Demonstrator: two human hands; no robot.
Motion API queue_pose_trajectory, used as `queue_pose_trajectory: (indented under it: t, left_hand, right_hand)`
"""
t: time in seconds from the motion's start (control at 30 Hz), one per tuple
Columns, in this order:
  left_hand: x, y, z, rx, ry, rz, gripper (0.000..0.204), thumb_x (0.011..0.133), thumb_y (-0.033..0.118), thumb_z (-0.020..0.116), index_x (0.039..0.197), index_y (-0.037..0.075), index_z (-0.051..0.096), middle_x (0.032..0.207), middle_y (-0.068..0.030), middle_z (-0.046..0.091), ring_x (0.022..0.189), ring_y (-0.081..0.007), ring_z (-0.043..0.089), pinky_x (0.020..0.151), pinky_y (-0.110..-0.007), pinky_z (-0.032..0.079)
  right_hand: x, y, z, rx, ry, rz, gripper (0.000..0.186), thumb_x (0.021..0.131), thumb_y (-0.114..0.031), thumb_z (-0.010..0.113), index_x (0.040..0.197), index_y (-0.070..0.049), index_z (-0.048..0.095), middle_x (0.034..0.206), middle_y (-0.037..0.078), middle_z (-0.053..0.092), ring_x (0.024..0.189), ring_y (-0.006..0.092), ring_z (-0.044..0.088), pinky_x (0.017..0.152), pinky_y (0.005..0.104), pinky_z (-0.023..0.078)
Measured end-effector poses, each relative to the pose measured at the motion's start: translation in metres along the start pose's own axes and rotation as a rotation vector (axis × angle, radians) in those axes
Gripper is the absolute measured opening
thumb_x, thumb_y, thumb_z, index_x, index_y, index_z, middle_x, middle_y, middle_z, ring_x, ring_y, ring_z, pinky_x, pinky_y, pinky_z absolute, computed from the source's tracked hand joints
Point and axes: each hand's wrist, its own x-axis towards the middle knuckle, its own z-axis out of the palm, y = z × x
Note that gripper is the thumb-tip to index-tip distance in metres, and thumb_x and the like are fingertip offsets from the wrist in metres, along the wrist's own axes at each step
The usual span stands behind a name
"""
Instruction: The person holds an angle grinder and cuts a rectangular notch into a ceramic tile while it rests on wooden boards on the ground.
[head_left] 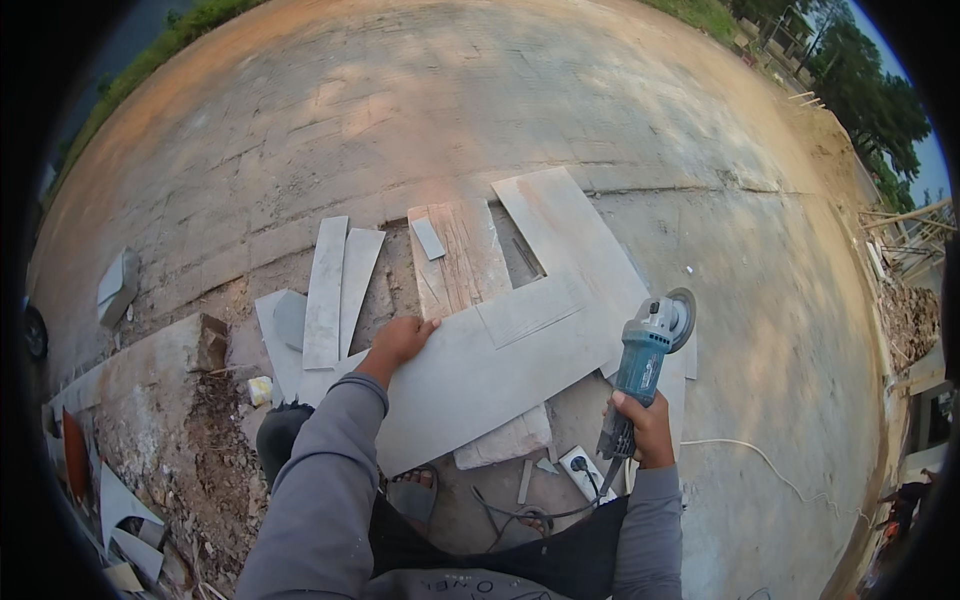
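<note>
My right hand [645, 425] is wrapped round the body of a teal and grey angle grinder [640, 365], held upright to the right of the tiles. Its round disc [682, 318] is up at the far end, apart from any tile. My left hand [403, 340] grips the far edge of a long pale tile [450, 400], thumb and fingers partly hidden. A rectangle is outlined on that tile near its far edge. Under it lie a worn wooden block [462, 240] and another large pale tile [575, 220].
Narrow tile strips [325, 290] lie to the left, near a concrete curb [150, 360]. A white power strip [582, 472] with a black plug sits by my sandalled feet. A pale cable [770, 465] crosses the paving at right. Tile scraps [125, 505] lie lower left.
</note>
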Motion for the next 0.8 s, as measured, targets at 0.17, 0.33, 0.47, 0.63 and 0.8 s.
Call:
queue_pose_trajectory:
  t: [0.17,0.33,0.47,0.63,0.8]
  left_hand:
    - [0.008,0.000,-0.002,0.077,0.033,0.054,0.063,0.088,0.061,0.054,0.100,0.000,0.066,0.096,-0.0230,0.068,0.092,-0.0384,0.066,0.082,-0.047,0.050]
    - [0.006,-0.006,0.005,0.118,0.149,-0.001,0.071,0.079,0.060,0.067,0.115,0.000,0.055,0.100,-0.0236,0.066,0.096,-0.0380,0.065,0.083,-0.047,0.050]
    - [0.010,-0.040,0.015,0.158,0.433,-0.053,0.071,0.078,0.054,0.071,0.121,0.001,0.053,0.108,-0.0211,0.062,0.105,-0.0363,0.060,0.090,-0.045,0.046]
    - [0.002,-0.031,0.023,0.117,0.416,-0.044,0.062,0.084,0.051,0.065,0.119,0.001,0.058,0.115,-0.0206,0.061,0.114,-0.0338,0.056,0.103,-0.050,0.033]
    - [0.001,-0.042,0.039,0.118,0.216,-0.050,0.065,0.088,0.062,0.051,0.106,0.001,0.068,0.102,-0.0219,0.067,0.103,-0.0338,0.062,0.105,-0.054,0.026]
  right_hand:
    - [0.003,0.000,-0.002,-0.002,0.002,0.022,0.032,0.078,-0.020,0.074,0.096,0.000,0.058,0.078,0.010,0.064,0.065,0.0178,0.064,0.061,0.0308,0.054]
    - [0.009,0.007,0.004,0.008,0.003,0.022,0.030,0.076,-0.019,0.076,0.095,-0.002,0.060,0.082,0.005,0.063,0.070,0.0133,0.060,0.065,0.0280,0.049]
    - [0.011,0.002,0.021,-0.015,-0.044,0.018,0.031,0.075,-0.017,0.077,0.096,-0.003,0.060,0.083,0.003,0.062,0.072,0.0119,0.059,0.066,0.0268,0.048]
    - [0.029,0.005,0.034,-0.057,-0.080,-0.026,0.032,0.076,-0.018,0.077,0.097,-0.002,0.059,0.081,0.004,0.061,0.070,0.0117,0.058,0.064,0.0270,0.048]
    - [0.037,0.000,0.071,-0.093,-0.161,-0.003,0.033,0.074,-0.020,0.079,0.094,-0.002,0.060,0.081,0.003,0.061,0.070,0.0117,0.058,0.064,0.0266,0.047]
